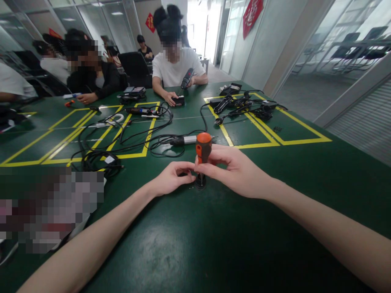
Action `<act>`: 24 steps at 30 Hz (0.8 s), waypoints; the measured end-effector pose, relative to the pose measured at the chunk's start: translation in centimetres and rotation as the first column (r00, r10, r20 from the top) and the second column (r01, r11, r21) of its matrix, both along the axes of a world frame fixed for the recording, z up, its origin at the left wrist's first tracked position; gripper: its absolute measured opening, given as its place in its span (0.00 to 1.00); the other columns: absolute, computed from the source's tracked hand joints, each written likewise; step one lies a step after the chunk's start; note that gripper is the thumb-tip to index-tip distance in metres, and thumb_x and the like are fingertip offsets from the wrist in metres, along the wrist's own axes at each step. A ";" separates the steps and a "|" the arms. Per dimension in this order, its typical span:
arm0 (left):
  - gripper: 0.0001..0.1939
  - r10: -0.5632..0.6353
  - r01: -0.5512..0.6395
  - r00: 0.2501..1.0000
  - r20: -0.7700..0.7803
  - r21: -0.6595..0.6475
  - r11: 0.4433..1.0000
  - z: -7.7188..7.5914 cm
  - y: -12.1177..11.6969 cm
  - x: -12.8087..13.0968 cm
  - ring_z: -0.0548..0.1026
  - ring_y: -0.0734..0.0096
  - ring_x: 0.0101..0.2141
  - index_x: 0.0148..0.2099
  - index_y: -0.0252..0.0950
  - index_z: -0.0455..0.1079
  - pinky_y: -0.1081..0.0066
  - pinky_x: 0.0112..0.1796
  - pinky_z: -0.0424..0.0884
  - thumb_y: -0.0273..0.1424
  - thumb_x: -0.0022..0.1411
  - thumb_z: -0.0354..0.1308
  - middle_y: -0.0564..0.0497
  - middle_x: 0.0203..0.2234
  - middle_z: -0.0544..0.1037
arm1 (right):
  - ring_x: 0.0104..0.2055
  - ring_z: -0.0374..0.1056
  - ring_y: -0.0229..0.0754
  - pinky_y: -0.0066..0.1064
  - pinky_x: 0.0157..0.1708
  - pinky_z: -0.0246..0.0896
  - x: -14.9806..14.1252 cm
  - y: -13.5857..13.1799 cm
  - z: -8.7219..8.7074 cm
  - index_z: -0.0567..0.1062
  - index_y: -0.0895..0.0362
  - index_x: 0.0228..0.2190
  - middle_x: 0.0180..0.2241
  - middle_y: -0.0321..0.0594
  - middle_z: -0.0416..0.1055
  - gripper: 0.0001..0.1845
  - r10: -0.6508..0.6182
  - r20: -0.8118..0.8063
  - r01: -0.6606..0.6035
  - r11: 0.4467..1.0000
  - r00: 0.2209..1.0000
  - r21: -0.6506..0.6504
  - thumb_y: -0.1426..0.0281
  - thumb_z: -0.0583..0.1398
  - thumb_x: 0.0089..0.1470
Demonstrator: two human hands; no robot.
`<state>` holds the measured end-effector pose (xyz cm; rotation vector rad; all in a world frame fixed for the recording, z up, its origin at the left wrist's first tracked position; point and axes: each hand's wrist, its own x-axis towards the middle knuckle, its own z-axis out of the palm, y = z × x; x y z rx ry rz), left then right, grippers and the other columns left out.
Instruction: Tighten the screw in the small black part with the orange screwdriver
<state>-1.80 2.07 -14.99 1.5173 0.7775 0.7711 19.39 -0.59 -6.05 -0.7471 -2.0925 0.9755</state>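
A short screwdriver (203, 147) with an orange and dark grey handle stands upright in the middle of the head view. My right hand (236, 169) is closed around the lower handle, thumb and fingers pressed on it. Beneath, the shaft points down into a small black round part (200, 184) lying on the green table (183, 228). My left hand (172, 178) curls in from the left, its thumb and fingers pinched against the near side of that part. The exact contact of the left fingertips is partly hidden beside the shaft.
Just beyond my hands lies a silver, corded cylindrical tool (186, 140). Black cables (100, 160) coil at left; black corded devices (235, 105) lie at back right within yellow tape (259, 145). Across the table, a person (175, 67) holds a power drill (187, 78) and a black block (179, 101).
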 end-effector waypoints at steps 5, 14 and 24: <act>0.17 -0.041 0.042 0.999 0.021 -0.026 0.999 -0.2 0.0 -0.2 0.77 0.65 0.40 0.45 0.33 0.82 0.67 0.45 0.73 0.26 0.50 0.69 0.47 0.41 0.84 | 0.37 0.71 0.43 0.35 0.37 0.65 0.7 0.4 0.2 0.77 0.56 0.24 0.34 0.42 0.76 0.21 -0.028 0.032 0.022 0.984 0.999 0.175 0.58 0.64 0.65; 0.20 -0.029 0.032 0.999 0.035 -0.069 0.997 0.0 -0.2 -0.1 0.79 0.66 0.41 0.47 0.34 0.82 0.64 0.50 0.73 0.28 0.50 0.73 0.46 0.42 0.85 | 0.27 0.67 0.37 0.29 0.28 0.63 1.0 -0.1 0.8 0.76 0.57 0.34 0.27 0.35 0.72 0.09 -0.078 0.031 0.073 0.985 0.996 0.154 0.64 0.66 0.61; 0.16 -0.037 0.037 0.999 -0.023 0.005 0.999 0.1 -0.3 0.1 0.77 0.67 0.40 0.43 0.33 0.81 0.65 0.49 0.72 0.29 0.51 0.74 0.48 0.39 0.84 | 0.32 0.75 0.41 0.35 0.36 0.75 1.0 -0.7 0.3 0.50 0.46 0.73 0.40 0.37 0.79 0.46 -0.115 -0.012 0.116 0.977 0.993 0.177 0.71 0.64 0.61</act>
